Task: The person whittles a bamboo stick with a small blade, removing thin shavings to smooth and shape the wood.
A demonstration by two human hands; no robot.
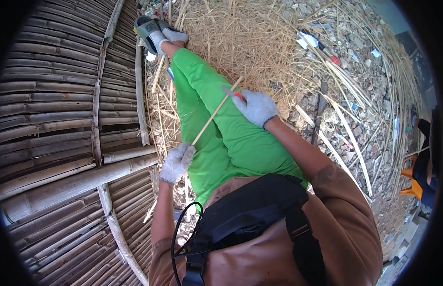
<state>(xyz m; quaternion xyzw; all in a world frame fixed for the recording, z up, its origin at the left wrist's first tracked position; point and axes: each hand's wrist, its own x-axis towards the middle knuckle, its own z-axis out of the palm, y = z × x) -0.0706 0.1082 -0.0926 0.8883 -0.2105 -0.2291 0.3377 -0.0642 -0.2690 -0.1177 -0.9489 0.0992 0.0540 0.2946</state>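
A: Status, left to right?

B: Far left, a woven bamboo panel [55, 119] fills that side, slats lashed to thicker poles. Looks assembled where visible; can't tell if its far end is finished.

A: Hands?

B: Left hand [176, 162], gloved, fingers clenched around the lower end of a thin bamboo strip [213, 117], just past the panel's right edge. The strip runs up and right across the lap, over the green trousers [221, 138]. Right hand [256, 107], also gloved, fingers closed on a small knife with a red handle [235, 94]; the blade meets the strip near its upper end.

A: So mid-shave?

B: My read: yes, trimming or splitting in progress. The strip is one piece, pale, fairly even. Can't see the cut face, so can't say how much is left on it.

A: Stock?

B: To the right, a heap of straw-like shavings [245, 43] on the ground beyond the knees, so I'd judge plenty of trimming is already done. Further right, loose long canes [345, 76] lie scattered over rubble, uncut as far as I can tell. Likely more strips to go.

A: Anyone else?

B: Part of a person at the right edge, in dark clothes, with something orange [412, 183] beside them. Not involved with the strip.
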